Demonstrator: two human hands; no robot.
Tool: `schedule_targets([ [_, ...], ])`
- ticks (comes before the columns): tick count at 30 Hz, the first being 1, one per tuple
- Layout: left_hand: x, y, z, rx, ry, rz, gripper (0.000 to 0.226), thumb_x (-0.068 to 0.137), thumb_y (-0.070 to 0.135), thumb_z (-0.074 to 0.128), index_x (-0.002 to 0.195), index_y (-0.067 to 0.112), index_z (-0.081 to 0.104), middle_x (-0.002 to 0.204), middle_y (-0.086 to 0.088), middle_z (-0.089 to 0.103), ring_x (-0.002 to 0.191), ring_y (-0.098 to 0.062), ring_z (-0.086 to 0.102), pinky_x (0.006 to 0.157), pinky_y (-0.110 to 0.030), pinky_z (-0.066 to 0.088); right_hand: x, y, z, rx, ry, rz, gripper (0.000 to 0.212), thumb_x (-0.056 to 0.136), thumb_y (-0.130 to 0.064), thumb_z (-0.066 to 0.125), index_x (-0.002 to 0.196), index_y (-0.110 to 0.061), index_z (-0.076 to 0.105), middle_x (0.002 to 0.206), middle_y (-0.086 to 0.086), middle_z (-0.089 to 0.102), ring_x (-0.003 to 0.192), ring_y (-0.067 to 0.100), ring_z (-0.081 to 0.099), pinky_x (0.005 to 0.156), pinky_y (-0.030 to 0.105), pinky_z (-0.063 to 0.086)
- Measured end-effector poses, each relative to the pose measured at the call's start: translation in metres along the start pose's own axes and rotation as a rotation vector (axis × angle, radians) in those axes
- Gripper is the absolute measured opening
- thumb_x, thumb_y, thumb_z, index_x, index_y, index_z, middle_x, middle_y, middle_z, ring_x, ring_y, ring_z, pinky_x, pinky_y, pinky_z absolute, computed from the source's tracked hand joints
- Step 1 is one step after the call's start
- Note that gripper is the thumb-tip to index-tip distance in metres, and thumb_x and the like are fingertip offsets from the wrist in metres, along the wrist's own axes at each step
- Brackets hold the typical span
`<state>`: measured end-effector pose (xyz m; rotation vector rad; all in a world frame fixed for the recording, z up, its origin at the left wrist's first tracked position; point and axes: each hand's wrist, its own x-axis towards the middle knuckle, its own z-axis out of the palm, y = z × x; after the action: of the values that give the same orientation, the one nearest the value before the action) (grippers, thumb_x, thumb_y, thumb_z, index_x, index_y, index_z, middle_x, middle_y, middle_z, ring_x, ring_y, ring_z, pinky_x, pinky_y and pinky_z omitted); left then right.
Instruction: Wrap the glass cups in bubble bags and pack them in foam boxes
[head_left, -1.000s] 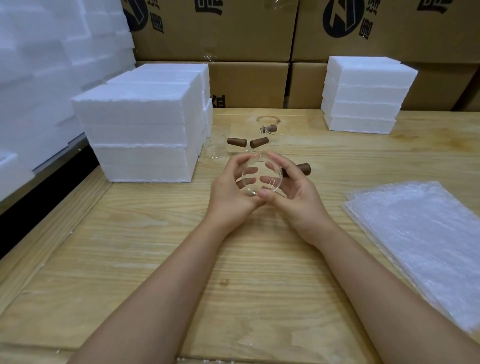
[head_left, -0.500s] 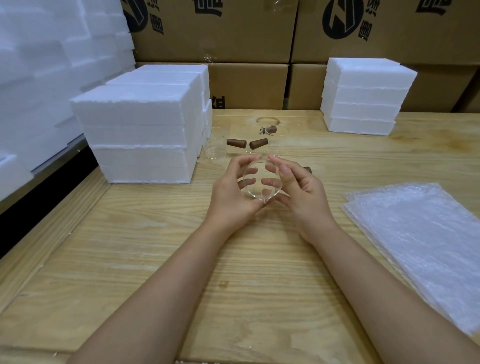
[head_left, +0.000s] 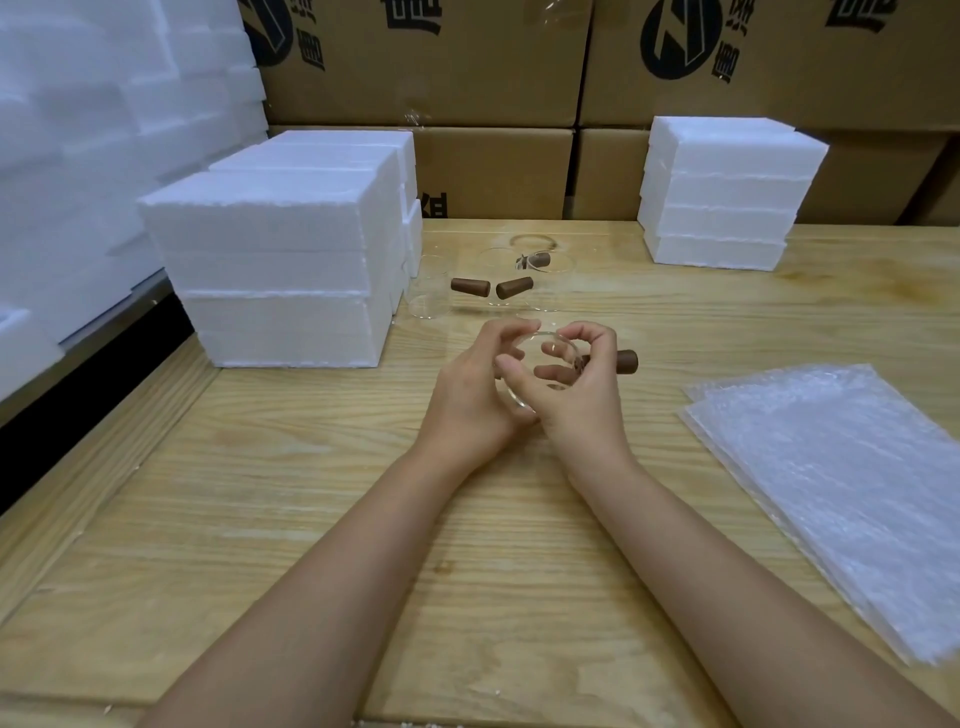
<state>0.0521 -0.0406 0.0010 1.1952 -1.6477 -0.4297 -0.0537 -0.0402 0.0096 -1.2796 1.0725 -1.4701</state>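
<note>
This is a packing room or a warehouse corner. Brown cartons with printed black logos are stacked high behind a plain wooden bench. White foam boxes stand in piles on the bench, and more foam is heaped along the left side. A pile of bubble bags lies at the right, and clear cups stand near the middle.

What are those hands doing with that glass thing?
A person holds a glass cup over the table, with the left hand and the right hand curled round it. Its brown handle sticks out to the right. It isn't wrapped yet: the bubble bags lie flat on the right. More cups wait behind, and foam boxes are stacked on the left and at the back.
</note>
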Motion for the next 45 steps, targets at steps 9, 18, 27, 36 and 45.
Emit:
schedule_targets([
  [9,0.003,-0.004,-0.004,-0.253,0.014,-0.090,0.062,0.066,0.005,0.075,0.113,0.038,0.053,0.121,0.016,0.062,0.112,-0.002,0.059,0.092,-0.022,0.049,0.001,0.005,-0.010,-0.126,-0.199,-0.109,0.065,0.071,-0.006,0.079,0.106,-0.039,0.035,0.125,-0.004,0.038,0.104,0.016,0.054,0.086,0.030,0.051],
  [18,0.005,-0.007,-0.005,-0.301,0.020,-0.091,0.070,0.063,0.001,0.087,0.110,0.037,0.050,0.123,0.013,0.060,0.114,-0.003,0.059,0.091,-0.019,0.049,0.007,0.001,-0.023,0.193,-0.165,-0.087,0.078,0.076,0.001,0.058,0.127,-0.048,0.026,0.129,0.005,0.036,0.096,0.034,0.060,0.086,0.043,0.055],
  [27,0.008,-0.010,-0.009,-0.395,-0.018,-0.146,0.070,0.065,-0.003,0.085,0.119,0.025,0.052,0.121,0.013,0.060,0.116,-0.008,0.059,0.094,-0.028,0.050,0.017,0.000,-0.039,0.213,-0.204,-0.086,0.017,0.097,-0.001,0.047,0.105,-0.014,0.052,0.103,0.006,0.066,0.109,0.033,0.061,0.091,0.041,0.054],
  [36,0.001,-0.004,-0.012,-0.347,-0.094,-0.045,0.101,0.069,0.037,0.081,0.147,0.046,0.016,0.150,0.002,0.042,0.131,-0.009,0.048,0.107,-0.027,0.042,0.019,-0.006,-0.036,0.238,-0.042,-0.035,0.015,0.098,-0.021,0.050,0.089,-0.010,0.055,0.083,0.020,0.068,0.066,0.028,0.069,0.056,0.028,0.056],
  [45,0.004,-0.007,-0.008,-0.097,-0.025,0.069,0.097,0.068,0.037,0.084,0.148,0.034,0.029,0.152,0.015,0.036,0.136,0.004,0.034,0.110,-0.025,0.037,0.020,-0.006,-0.036,0.219,0.006,0.032,0.031,0.097,-0.030,0.051,0.082,-0.004,0.059,0.064,0.015,0.068,0.049,0.025,0.066,0.045,0.025,0.053],
])
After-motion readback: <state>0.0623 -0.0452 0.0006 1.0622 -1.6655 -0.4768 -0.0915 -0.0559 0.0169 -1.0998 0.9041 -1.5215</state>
